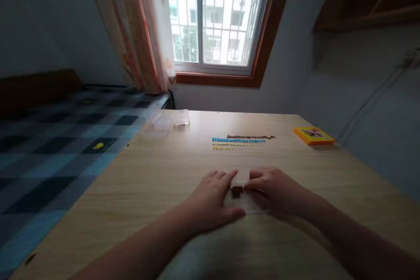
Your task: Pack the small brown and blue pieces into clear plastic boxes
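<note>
A thin clear plate lies flat on the wooden table, with a dark brown stepped patch of small pieces near its upper left. At the plate's left edge rests my left hand, its thumb and fingers spread apart around the corner. My right hand is over the plate's right part, the fingers curled into a pinch just beside the brown patch. Whatever sits between those fingertips is too small to make out. Beyond the hands, small dark brown pieces, blue pieces and yellow pieces lie in rows.
Clear plastic boxes stand at the table's far left. An orange-yellow box lies near the right edge. A bed with a checked cover adjoins the table on the left; a window is behind it.
</note>
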`<state>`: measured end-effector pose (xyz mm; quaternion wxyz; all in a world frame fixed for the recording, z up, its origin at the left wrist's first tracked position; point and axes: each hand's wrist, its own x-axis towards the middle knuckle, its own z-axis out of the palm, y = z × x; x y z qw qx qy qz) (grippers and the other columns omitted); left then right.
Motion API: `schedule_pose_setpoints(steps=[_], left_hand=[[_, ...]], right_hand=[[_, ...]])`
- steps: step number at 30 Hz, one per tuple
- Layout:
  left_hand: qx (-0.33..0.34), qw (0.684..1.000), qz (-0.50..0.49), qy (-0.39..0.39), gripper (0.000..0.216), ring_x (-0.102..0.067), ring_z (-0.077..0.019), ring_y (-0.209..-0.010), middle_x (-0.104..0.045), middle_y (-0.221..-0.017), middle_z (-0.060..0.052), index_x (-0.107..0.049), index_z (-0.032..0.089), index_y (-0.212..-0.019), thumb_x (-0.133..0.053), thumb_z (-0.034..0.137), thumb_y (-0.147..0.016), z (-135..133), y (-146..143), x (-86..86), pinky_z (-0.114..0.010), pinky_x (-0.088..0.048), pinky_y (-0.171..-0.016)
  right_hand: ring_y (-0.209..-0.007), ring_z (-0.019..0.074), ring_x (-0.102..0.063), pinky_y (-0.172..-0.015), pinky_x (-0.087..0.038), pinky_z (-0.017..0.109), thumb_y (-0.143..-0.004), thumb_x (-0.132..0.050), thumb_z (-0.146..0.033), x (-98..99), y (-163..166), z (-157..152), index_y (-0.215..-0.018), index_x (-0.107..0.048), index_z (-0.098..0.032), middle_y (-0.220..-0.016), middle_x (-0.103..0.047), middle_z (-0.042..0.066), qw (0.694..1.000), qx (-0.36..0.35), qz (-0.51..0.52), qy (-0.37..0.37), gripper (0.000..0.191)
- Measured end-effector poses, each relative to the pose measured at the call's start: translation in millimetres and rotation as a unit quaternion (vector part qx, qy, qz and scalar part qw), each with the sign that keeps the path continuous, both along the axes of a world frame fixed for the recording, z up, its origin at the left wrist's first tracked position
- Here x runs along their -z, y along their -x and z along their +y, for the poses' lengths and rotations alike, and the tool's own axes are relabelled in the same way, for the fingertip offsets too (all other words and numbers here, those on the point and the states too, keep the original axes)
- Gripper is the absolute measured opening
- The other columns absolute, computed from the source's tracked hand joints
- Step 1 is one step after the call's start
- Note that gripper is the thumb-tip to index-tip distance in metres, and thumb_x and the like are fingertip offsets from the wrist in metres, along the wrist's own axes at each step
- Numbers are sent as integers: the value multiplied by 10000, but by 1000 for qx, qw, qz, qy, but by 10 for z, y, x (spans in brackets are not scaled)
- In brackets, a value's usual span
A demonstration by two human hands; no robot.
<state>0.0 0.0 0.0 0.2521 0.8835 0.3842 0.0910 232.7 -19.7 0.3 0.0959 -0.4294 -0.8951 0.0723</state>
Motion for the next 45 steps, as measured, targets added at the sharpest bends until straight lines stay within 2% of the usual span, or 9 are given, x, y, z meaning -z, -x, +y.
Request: schedule_pose_setpoints(steps=[5, 10, 13, 15, 20, 26, 30, 34, 45], left_hand=[[2, 1000, -20, -13, 889, -445, -344, -1325, -555, -1397, -146, -404, 145, -1495, -752, 469, -744, 2, -14, 33, -509, -289, -1169], [-7, 999, -32, -12, 898, -449, -346, -1313, -563, -1385, -136, -416, 171, -1491, -765, 474, -721, 2, 3, 29, -508, -310, -1153], [-8, 999, -37, -10, 909, -448, -348, -1307, -566, -1378, -141, -425, 157, -1486, -770, 481, -710, 2, 14, 36, -498, -308, -1154], [-11, 999, -41, -9, 910, -443, -349, -1312, -566, -1377, -140, -433, 161, -1482, -775, 483, -703, 3, 19, 42, -494, -301, -1157], [-11, 999, -50, 1, 906, -438, -357, -1317, -570, -1369, -138, -435, 178, -1481, -769, 492, -699, 7, 25, 58, -508, -303, -1146], [-14, 998, -61, -5, 924, -418, -372, -1334, -557, -1389, -141, -434, 160, -1485, -767, 517, -700, 0, 32, 96, -500, -291, -1160], [-9, 998, -64, -9, 945, -422, -378, -1332, -560, -1385, -151, -436, 155, -1485, -765, 560, -698, -1, 34, 128, -507, -287, -1164], [-10, 998, -65, -10, 957, -411, -385, -1345, -556, -1394, -153, -425, 166, -1492, -766, 571, -694, -11, 32, 129, -517, -293, -1159], [-9, 998, -56, -8, 965, -415, -393, -1341, -547, -1399, -172, -415, 129, -1495, -761, 558, -703, -12, 24, 105, -507, -279, -1165]], right_hand=[[-668, 130, -524, -637, -345, 258, -883, -549, -169, 12, 6, 1, -777, -712, -214, -748, -626, 7, 1000, -3, 1, -14, 200], [-726, 143, -568, -679, -389, 263, -915, -539, -183, -57, -60, 48, -921, -741, -231, -797, -657, 14, 997, -5, 45, -60, 207], [-782, 161, -584, -724, -414, 278, -938, -531, -215, -134, -109, 202, -932, -748, -216, -809, -670, 31, 989, 15, 76, -127, 217], [-795, 162, -594, -746, -429, 279, -940, -542, -234, -196, -125, 393, -922, -759, -207, -807, -680, 37, 986, 39, 81, -142, 219], [-861, 176, -625, -800, -457, 273, -896, -611, -230, -297, -78, 1079, -964, -792, -220, -887, -724, 56, 987, 115, 18, -113, 194], [-1017, 231, -624, -896, -450, 326, -917, -600, -351, -184, 91, 1666, -992, -803, -288, -1063, -729, 69, 982, 161, -48, -91, 227], [-1045, 236, -622, -921, -463, 365, -930, -590, -383, -79, 162, 1799, -997, -786, -271, -1094, -714, 69, 978, 182, -86, -63, 235], [-1099, 224, -600, -979, -468, 454, -961, -576, -394, 3, 179, 1875, -1103, -684, -199, -1216, -648, 87, 975, 189, -110, -41, 264], [-1078, 220, -609, -932, -521, 438, -978, -566, -349, 59, 231, 2027, -1187, -628, -193, -1263, -606, 95, 979, 187, -85, -22, 267]])
